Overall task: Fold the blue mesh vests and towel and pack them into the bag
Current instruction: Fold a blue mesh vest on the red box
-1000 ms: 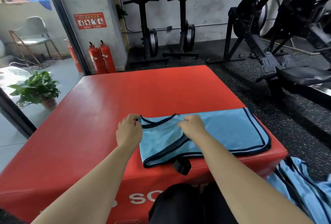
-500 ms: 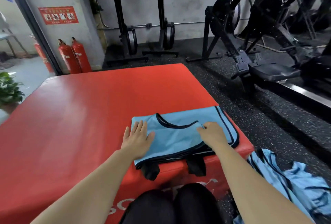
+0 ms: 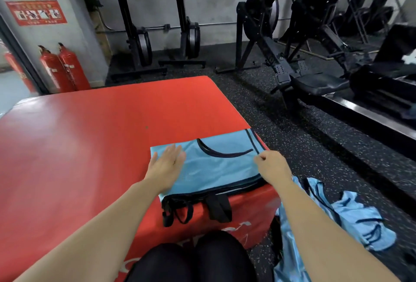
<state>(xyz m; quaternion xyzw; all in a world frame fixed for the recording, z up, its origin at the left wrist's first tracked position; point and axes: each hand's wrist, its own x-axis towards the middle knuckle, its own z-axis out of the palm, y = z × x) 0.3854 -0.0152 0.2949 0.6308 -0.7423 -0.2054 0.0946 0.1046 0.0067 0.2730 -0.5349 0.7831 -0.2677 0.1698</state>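
Note:
A folded blue mesh vest (image 3: 216, 167) with dark trim lies on the near right corner of the red padded box (image 3: 90, 146). My left hand (image 3: 166, 164) rests flat and open on the vest's left part. My right hand (image 3: 273, 165) is closed at the vest's right edge, fingers pinched near the fabric. More blue mesh vests (image 3: 351, 216) lie crumpled on the floor to the right of the box. No bag or towel is clearly visible.
Black straps (image 3: 216, 207) hang down the box's front face. Rowing machines (image 3: 292, 56) and upright gym equipment (image 3: 135, 34) stand behind and to the right on black rubber floor. Red fire extinguishers (image 3: 63, 67) stand at the wall. My knees (image 3: 193, 259) are at the bottom.
The vest went from half-spread to a compact fold. My left hand moved onto it and flattened. My right hand slid right to the vest's edge. The camera turned to the right.

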